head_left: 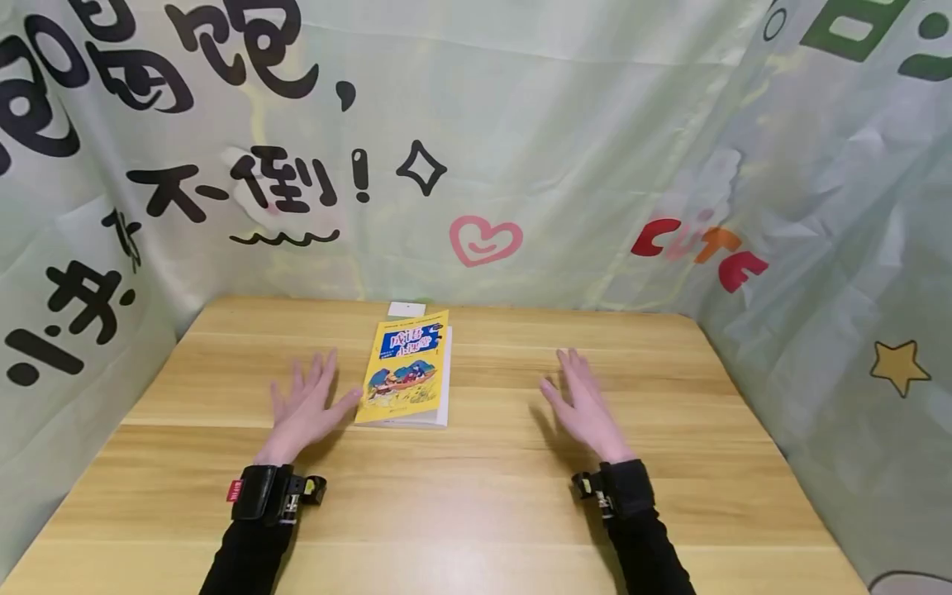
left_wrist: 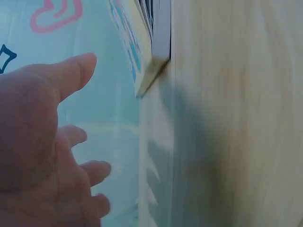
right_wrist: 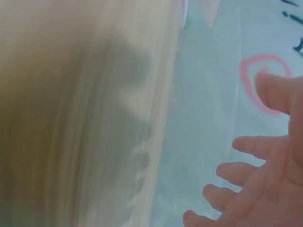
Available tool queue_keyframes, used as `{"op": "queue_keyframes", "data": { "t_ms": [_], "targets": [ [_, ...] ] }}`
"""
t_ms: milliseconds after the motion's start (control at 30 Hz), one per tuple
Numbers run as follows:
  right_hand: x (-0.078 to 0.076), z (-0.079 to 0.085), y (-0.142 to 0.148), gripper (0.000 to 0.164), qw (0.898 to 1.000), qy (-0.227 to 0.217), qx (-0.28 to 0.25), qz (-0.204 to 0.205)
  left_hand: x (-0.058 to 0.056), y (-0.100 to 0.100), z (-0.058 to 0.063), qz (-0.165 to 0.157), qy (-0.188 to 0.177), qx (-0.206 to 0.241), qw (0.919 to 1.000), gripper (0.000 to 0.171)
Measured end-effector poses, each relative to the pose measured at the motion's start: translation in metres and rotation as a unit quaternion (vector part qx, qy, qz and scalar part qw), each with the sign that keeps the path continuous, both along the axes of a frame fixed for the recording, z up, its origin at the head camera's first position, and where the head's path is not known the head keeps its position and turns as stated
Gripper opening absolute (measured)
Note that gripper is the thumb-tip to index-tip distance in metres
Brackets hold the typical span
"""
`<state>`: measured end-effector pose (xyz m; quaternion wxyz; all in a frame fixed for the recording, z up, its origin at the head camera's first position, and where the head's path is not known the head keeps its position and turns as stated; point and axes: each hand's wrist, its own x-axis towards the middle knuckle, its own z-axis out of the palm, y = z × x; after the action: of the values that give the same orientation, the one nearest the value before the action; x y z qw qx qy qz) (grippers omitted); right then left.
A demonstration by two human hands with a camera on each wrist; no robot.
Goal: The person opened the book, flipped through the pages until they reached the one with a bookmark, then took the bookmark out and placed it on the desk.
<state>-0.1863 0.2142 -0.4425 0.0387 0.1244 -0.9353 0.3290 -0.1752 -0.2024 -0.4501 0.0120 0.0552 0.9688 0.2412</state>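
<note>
A yellow-covered book (head_left: 405,368) with a blue title block and a picture of people in a boat lies on the wooden table, its front cover lifted a little from the pages. In the left wrist view the book's spine edge (left_wrist: 158,66) and raised cover show at the top. My left hand (head_left: 307,411) is just left of the book, fingers spread, thumb tip close to the cover's lower left corner. Well to the right of the book, my right hand (head_left: 587,409) hovers over the table with fingers extended and nothing in it.
A small white card (head_left: 406,309) lies behind the book at the table's back edge. The wooden table (head_left: 506,504) is bordered at the back and sides by a pale printed curtain (head_left: 565,149). Both wrists carry black straps with small cameras.
</note>
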Motion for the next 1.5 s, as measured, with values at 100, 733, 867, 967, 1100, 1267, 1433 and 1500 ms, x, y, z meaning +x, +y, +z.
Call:
{"op": "queue_keyframes", "data": {
  "t_ms": [100, 733, 867, 967, 1100, 1267, 1433, 1500],
  "targets": [
    [-0.005, 0.001, -0.026, 0.065, 0.999, -0.012, -0.049, 0.020, -0.001, 0.009, -0.001, -0.022, -0.035, 0.033, 0.9986, 0.085],
    [-0.064, -0.015, -0.140, 0.067, 0.981, -0.172, -0.071, 0.053, -0.014, 0.041, -0.003, -0.045, -0.131, 0.062, 0.9884, 0.088],
    [-0.069, -0.019, -0.147, 0.067, 0.986, -0.153, -0.021, 0.068, -0.016, 0.046, -0.001, -0.035, -0.119, 0.045, 0.9913, 0.087],
    [-0.069, -0.022, -0.147, 0.068, 0.988, -0.136, -0.012, 0.076, -0.017, 0.051, 0.001, -0.023, -0.113, 0.046, 0.9922, 0.088],
    [-0.069, -0.024, -0.145, 0.089, 0.988, -0.129, -0.006, 0.082, -0.021, 0.057, 0.001, -0.011, -0.112, 0.048, 0.9925, 0.089],
    [-0.068, -0.021, -0.139, 0.079, 0.985, -0.142, 0.022, 0.097, -0.023, 0.065, 0.000, -0.022, -0.104, 0.014, 0.9942, 0.089],
    [-0.063, -0.018, -0.126, 0.065, 0.982, -0.151, 0.047, 0.102, -0.020, 0.077, 0.001, -0.051, -0.094, -0.026, 0.9939, 0.089],
    [-0.059, -0.018, -0.121, 0.066, 0.982, -0.151, 0.047, 0.103, -0.016, 0.081, 0.001, -0.059, -0.087, -0.032, 0.9939, 0.088]
  ]
}}
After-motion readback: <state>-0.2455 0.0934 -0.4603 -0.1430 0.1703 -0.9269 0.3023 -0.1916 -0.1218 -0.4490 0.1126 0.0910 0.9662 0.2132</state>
